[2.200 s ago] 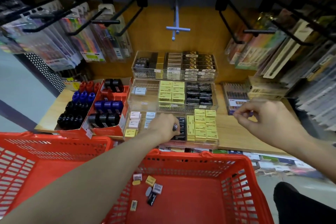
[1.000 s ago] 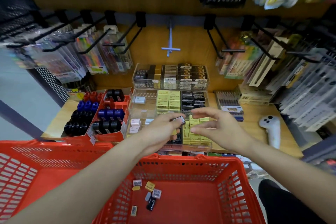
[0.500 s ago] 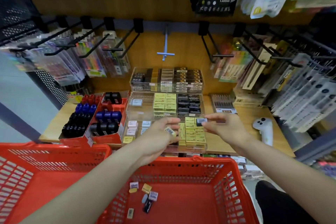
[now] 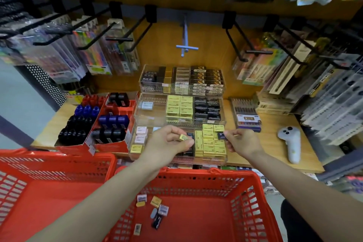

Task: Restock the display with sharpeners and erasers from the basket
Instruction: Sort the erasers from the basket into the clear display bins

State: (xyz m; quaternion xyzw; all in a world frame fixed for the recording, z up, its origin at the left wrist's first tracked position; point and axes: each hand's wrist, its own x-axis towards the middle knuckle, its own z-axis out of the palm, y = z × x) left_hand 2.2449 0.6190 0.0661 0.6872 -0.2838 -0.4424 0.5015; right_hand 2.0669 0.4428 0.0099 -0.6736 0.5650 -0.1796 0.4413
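Left hand [image 4: 169, 141] grip pinches small yellow eraser [image 4: 184, 137]; right hand [image 4: 240, 141] grip pinches black eraser [image 4: 222, 136]

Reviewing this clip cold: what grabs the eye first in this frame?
Two red baskets fill the foreground, with loose erasers on the right one's floor. Above them, the left hand pinches a yellow eraser and the right hand a dark one over the clear tiered display.
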